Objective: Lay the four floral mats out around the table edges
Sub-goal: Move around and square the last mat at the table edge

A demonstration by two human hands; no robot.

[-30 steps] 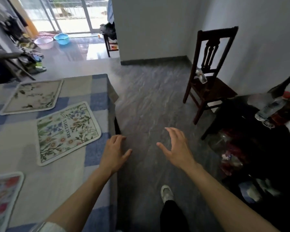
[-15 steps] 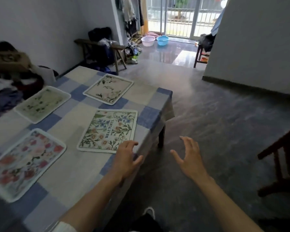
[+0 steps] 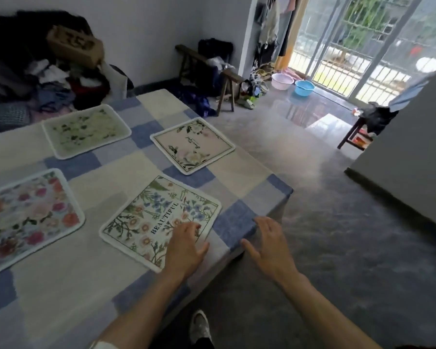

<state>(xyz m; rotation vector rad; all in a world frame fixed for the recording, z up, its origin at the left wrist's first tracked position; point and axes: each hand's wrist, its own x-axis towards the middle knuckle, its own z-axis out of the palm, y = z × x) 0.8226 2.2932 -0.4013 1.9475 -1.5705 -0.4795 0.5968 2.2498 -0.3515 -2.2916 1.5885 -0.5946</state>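
Several floral mats lie flat on the table (image 3: 61, 285) with its blue and cream checked cloth. The "BEAUTIFUL" mat (image 3: 151, 217) with blue and pink flowers is nearest me. My left hand (image 3: 185, 248) is over its near right corner, fingers spread and relaxed. My right hand (image 3: 269, 248) hovers open over the table's right edge, holding nothing. A cream mat with a dark border (image 3: 193, 146) lies farther along the right side. A green and white mat (image 3: 86, 129) lies at the far left, and a red and pink mat (image 3: 28, 215) at the near left.
A pile of clothes and a cardboard box (image 3: 74, 46) sit behind the table. A wooden bench (image 3: 212, 69) stands by the wall, pink and blue basins (image 3: 303, 87) near the balcony door, and a stool (image 3: 360, 132) by the right-hand wall. Grey floor lies to the right.
The view has swung left from the floor and chair onto the table. My left hand has come over the "BEAUTIFUL" mat's corner and my right hand has reached the table edge.
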